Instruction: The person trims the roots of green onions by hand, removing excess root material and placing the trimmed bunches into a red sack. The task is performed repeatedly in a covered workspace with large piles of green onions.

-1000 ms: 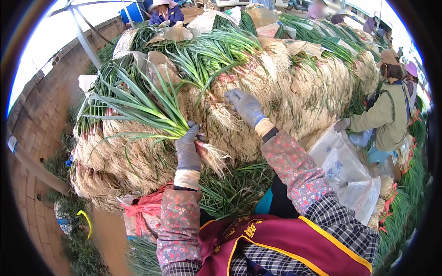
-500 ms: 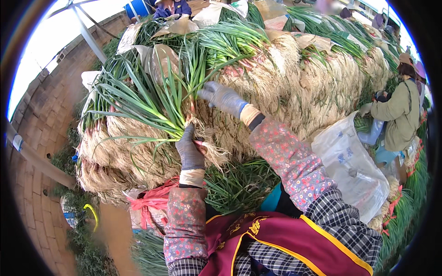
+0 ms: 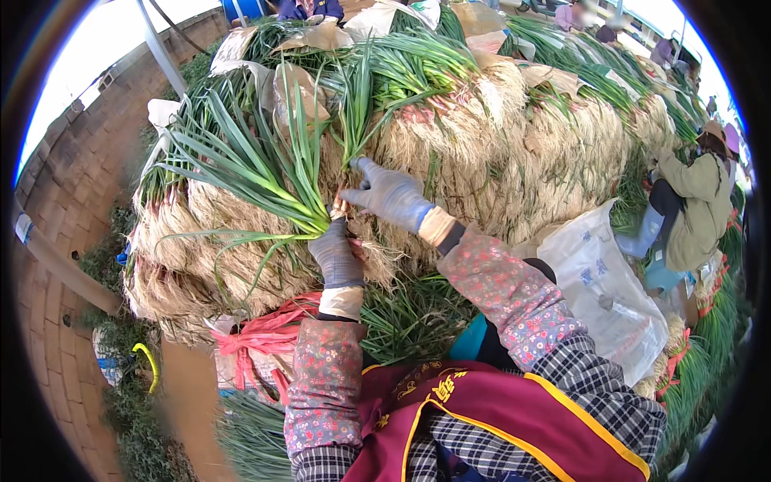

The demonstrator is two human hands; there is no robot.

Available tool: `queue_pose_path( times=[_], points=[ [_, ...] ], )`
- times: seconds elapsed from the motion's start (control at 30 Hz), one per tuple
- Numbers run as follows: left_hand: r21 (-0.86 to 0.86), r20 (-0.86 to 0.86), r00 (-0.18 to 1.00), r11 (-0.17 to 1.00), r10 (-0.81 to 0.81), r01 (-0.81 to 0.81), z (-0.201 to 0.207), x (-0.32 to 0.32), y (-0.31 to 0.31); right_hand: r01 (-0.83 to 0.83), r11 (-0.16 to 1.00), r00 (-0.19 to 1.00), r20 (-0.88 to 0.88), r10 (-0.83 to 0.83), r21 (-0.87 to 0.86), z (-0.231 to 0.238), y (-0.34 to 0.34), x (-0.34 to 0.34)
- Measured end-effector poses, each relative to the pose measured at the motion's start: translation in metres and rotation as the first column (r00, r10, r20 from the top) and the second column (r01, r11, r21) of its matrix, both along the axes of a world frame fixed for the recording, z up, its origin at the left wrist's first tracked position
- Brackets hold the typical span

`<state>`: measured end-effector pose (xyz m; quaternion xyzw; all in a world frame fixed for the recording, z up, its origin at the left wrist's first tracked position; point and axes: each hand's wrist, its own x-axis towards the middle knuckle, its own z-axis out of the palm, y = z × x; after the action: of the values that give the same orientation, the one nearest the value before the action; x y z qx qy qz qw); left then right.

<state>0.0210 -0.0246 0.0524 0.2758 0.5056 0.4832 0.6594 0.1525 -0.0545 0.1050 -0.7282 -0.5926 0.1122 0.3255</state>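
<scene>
My left hand point(image 3: 336, 253), in a grey knit glove, is closed round the lower stems of a bunch of green garlic point(image 3: 277, 189). Its long flat leaves fan up to the left, and pale roots hang beside my wrist. My right hand point(image 3: 393, 197), gloved alike, has its thumb and forefinger apart beside a second, upright clump of green garlic point(image 3: 356, 100). Those fingertips reach the clump's lower stems, just above my left hand; whether they press on them is unclear. Behind both hands rises a long stack of green garlic point(image 3: 514, 153), its straw-coloured roots facing me.
Red plastic ties point(image 3: 261, 345) lie by my left forearm. A white plastic sack point(image 3: 606, 293) is spread at right, near a crouching person point(image 3: 697, 201). Loose leaves point(image 3: 418, 317) lie below my hands. A slanting pole point(image 3: 68, 269) stands left over brick paving point(image 3: 48, 337).
My right hand has moved slightly down to the upright clump's lower stems, close to my left hand. My left hand keeps its bunch. The whole view has shifted a little.
</scene>
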Motion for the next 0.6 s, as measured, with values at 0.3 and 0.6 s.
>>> queue_pose_path(
  times=[0.3, 0.6],
  points=[
    [-0.007, -0.006, 1.000, 1.000, 0.013, -0.013, -0.008, 0.000, -0.002, -0.124, 0.992, 0.300, -0.952, 0.053, 0.016, -0.020, 0.023, 0.010],
    [-0.054, -0.138, 0.989, 0.997, -0.062, 0.055, 0.002, -0.001, -0.009, 0.318, 0.931, -0.016, -0.980, 0.197, 0.181, -0.023, 0.005, 0.079]
  ],
)
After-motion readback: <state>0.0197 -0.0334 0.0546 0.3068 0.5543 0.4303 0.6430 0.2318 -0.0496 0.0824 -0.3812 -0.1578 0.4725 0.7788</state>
